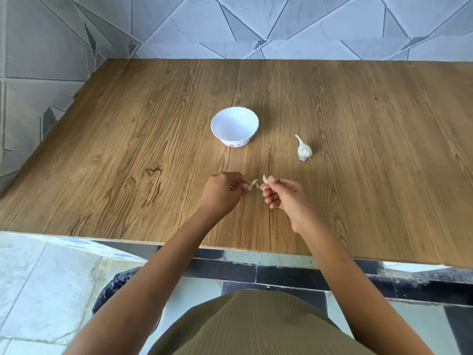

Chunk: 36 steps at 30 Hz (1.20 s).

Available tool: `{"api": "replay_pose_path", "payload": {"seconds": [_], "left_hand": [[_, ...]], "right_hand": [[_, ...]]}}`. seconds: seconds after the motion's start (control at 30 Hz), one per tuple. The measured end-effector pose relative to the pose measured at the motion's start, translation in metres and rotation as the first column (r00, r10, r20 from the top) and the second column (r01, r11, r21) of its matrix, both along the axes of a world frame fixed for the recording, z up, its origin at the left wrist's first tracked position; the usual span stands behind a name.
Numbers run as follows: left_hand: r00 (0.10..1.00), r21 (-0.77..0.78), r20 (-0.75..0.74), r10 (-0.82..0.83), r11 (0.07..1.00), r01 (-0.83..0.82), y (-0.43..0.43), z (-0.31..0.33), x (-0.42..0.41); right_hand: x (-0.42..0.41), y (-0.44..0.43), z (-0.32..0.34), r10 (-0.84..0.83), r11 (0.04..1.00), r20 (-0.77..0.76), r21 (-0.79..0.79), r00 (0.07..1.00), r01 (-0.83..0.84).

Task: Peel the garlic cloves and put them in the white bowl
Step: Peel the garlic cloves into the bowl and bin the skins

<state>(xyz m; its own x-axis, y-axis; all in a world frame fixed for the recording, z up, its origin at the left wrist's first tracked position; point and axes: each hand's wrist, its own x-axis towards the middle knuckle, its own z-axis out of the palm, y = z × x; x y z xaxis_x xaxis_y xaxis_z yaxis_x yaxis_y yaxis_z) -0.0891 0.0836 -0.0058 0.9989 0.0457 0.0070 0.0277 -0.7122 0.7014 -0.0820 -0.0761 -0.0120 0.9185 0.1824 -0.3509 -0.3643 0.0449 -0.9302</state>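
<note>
From where I sit, the right hand pinches a pale yellow garlic clove between thumb and fingertip, its tip poking up bare. The left hand pinches a strip of papery skin that stretches across the gap towards the clove; I cannot tell whether it is torn free at that end. Both hands hover low over the wooden table, near its front edge. The white bowl stands farther back, looking empty, and the rest of the garlic bulb lies to the right of it, well apart from the hands.

My worries run like this. The clove sits in a light fingertip pinch, and a sharp tug on the skin could flick it out, over the near edge and onto the floor. The skin may tear short, leaving a patch on the hidden side of the clove, so I would check it before dropping it in. Loose peel could also drift into the bowl if released carelessly
</note>
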Motion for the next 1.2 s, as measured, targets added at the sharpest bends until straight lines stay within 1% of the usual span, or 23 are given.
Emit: {"api": "replay_pose_path", "payload": {"seconds": [0.03,0.1,0.17,0.23,0.3,0.37,0.4,0.57,0.63,0.67,0.73,0.77,0.8,0.9,0.97,1.03,1.07,1.13,1.2], "left_hand": [[1.000,0.045,-0.003,-0.018,0.999,0.018,0.000,0.000,0.000],[0.999,0.083,-0.013,-0.034,0.996,0.035,0.000,0.001,0.000],[1.000,0.090,0.014,-0.015,0.996,0.014,0.000,0.002,0.000],[0.997,0.067,0.076,0.015,0.998,-0.020,-0.001,0.006,-0.001],[0.997,-0.062,0.076,0.021,0.998,-0.017,-0.002,0.011,0.000],[1.000,-0.235,0.011,-0.029,0.971,0.031,-0.004,0.017,0.001],[0.998,-0.278,-0.008,-0.062,0.959,0.057,-0.005,0.019,0.002],[0.984,-0.368,-0.066,-0.165,0.921,0.130,-0.001,0.017,0.004],[0.982,-0.429,-0.094,-0.161,0.897,0.106,-0.001,0.016,0.004],[0.982,-0.471,-0.121,-0.143,0.879,0.070,-0.002,0.016,0.004],[0.978,-0.541,-0.178,-0.110,0.841,-0.004,-0.002,0.017,0.003],[0.974,-0.569,-0.199,-0.104,0.822,-0.028,-0.001,0.017,0.002],[0.972,-0.594,-0.213,-0.102,0.803,-0.046,0.001,0.017,0.002],[0.972,-0.639,-0.220,-0.082,0.765,-0.081,0.009,0.016,0.001],[0.970,-0.639,-0.234,-0.067,0.763,-0.102,0.014,0.015,0.002],[0.970,-0.598,-0.240,-0.038,0.793,-0.117,0.019,0.011,0.003],[0.974,-0.550,-0.226,-0.005,0.826,-0.124,0.021,0.009,0.004],[0.983,-0.395,-0.152,0.101,0.905,-0.154,0.028,0.004,0.007],[0.981,-0.251,-0.072,0.180,0.949,-0.193,0.036,0.002,0.013]], "right_hand": [[0.000,0.000,0.000,0.001,1.000,-0.001,-0.008,1.000,-0.001],[0.000,0.000,0.001,0.002,1.000,0.000,-0.020,1.000,-0.002],[0.000,0.000,0.002,0.011,0.999,-0.002,-0.034,1.000,-0.011],[0.000,-0.001,0.003,0.021,0.998,-0.005,-0.053,1.000,-0.021],[0.001,-0.001,0.004,0.028,0.997,-0.006,-0.069,1.000,-0.028],[0.001,-0.001,0.004,0.041,0.996,0.002,-0.085,0.999,-0.041],[0.001,-0.001,0.003,0.050,0.994,0.011,-0.096,0.999,-0.048],[0.001,0.001,0.002,0.076,0.991,0.070,-0.119,0.995,-0.067],[0.001,0.002,0.001,0.096,0.985,0.133,-0.157,0.986,-0.075],[0.001,0.002,-0.001,0.103,0.975,0.201,-0.215,0.974,-0.059],[0.004,0.002,-0.007,0.156,0.929,0.384,-0.370,0.910,-0.003],[0.005,0.003,-0.011,0.189,0.909,0.451,-0.417,0.872,0.019],[0.006,0.003,-0.013,0.203,0.901,0.491,-0.433,0.848,0.036],[0.005,0.000,-0.016,0.179,0.906,0.571,-0.414,0.801,0.092],[0.004,-0.002,-0.018,0.181,0.897,0.600,-0.425,0.780,0.119],[0.005,-0.003,-0.022,0.205,0.867,0.615,-0.475,0.762,0.150],[0.005,-0.003,-0.024,0.231,0.839,0.627,-0.516,0.744,0.175],[0.005,-0.002,-0.026,0.290,0.768,0.636,-0.600,0.715,0.222],[0.002,-0.004,-0.027,0.335,0.702,0.624,-0.665,0.706,0.254]]}}
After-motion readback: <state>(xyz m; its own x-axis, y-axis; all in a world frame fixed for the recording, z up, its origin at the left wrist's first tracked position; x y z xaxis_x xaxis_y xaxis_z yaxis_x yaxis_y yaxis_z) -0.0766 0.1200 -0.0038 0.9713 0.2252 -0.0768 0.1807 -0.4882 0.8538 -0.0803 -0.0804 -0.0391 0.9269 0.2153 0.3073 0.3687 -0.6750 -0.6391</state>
